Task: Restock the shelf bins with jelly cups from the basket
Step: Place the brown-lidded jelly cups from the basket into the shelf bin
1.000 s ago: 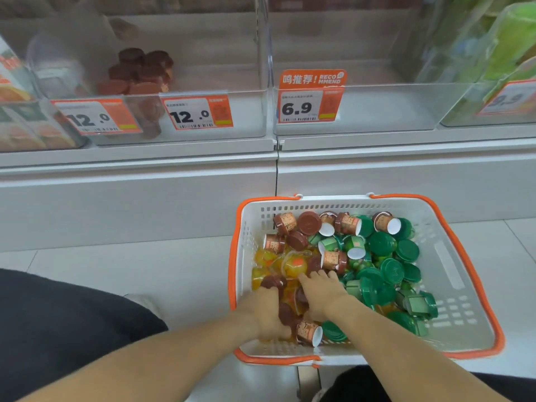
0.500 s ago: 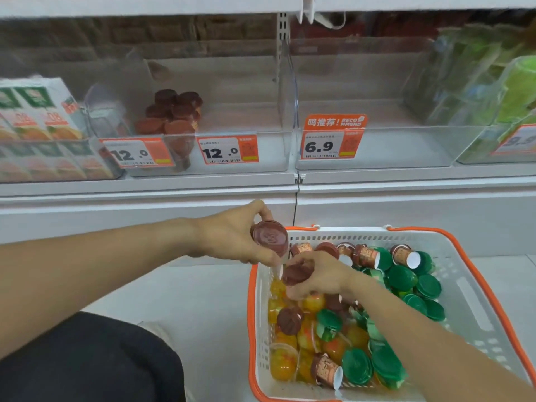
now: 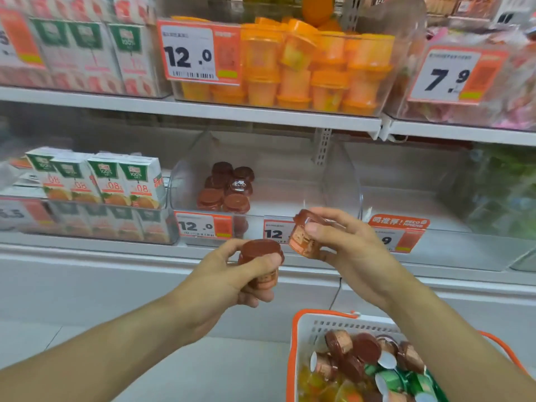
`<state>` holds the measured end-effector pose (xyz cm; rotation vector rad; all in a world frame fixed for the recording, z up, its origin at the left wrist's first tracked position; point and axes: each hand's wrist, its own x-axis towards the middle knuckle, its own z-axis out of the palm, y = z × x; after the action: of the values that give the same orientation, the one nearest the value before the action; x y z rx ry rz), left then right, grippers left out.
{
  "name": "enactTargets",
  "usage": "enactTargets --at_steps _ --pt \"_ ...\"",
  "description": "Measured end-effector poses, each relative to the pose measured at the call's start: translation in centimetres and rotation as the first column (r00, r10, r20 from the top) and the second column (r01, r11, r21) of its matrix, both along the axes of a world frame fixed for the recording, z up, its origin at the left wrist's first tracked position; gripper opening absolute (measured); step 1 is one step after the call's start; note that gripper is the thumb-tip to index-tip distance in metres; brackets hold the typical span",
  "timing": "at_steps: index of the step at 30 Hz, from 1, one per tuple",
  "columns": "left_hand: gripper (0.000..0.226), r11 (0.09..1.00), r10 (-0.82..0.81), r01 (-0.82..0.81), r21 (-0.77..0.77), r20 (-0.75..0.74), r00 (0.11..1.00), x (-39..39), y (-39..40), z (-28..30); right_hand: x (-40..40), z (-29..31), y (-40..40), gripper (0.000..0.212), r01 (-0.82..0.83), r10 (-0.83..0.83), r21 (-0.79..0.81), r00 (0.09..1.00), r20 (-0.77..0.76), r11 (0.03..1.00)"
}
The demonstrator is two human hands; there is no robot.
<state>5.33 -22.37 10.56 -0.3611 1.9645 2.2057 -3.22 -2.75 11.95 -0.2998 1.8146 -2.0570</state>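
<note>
Left hand (image 3: 229, 274) grips 1 brown jelly cup (image 3: 261, 256); right hand (image 3: 348, 250) grips another cup (image 3: 304, 236), both at the front edge of the clear bin (image 3: 290, 181).

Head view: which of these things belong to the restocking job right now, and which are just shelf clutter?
Part of the job:
- left hand gripping a brown jelly cup
- right hand gripping another brown cup
- basket of cups
- clear bin holding brown cups

Just there:
- juice cartons
- orange cups on the upper shelf
- price tags
</note>
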Motion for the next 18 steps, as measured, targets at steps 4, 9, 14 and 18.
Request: enactTargets --at_steps 4,9,14,18 --pt "0.058 1.0 -0.002 0.002 -0.018 0.028 1.0 0.3 -2.6 -0.2 -2.9 2.7 -6.9 0.058 0.101 -0.087 0.09 0.985 -0.147 0.991" --pt "0.058 0.998 0.0 0.003 -0.064 0.052 0.999 0.6 -5.9 -0.1 -7.6 2.1 -15.5 0.049 0.08 0.001 0.346 0.974 -0.227 0.935" --pt "0.055 0.992 -0.03 0.04 -0.12 0.081 0.996 0.8 -8.0 -0.7 -10.1 -0.3 -20.1 0.069 0.005 0.137 0.525 0.963 -0.231 0.851" --pt "0.045 0.988 -0.034 0.046 -0.145 0.08 0.996 0.5 -8.6 -1.0 -11.0 -1.2 -21.1 0.088 -0.036 0.195 0.574 0.956 -0.218 0.818"
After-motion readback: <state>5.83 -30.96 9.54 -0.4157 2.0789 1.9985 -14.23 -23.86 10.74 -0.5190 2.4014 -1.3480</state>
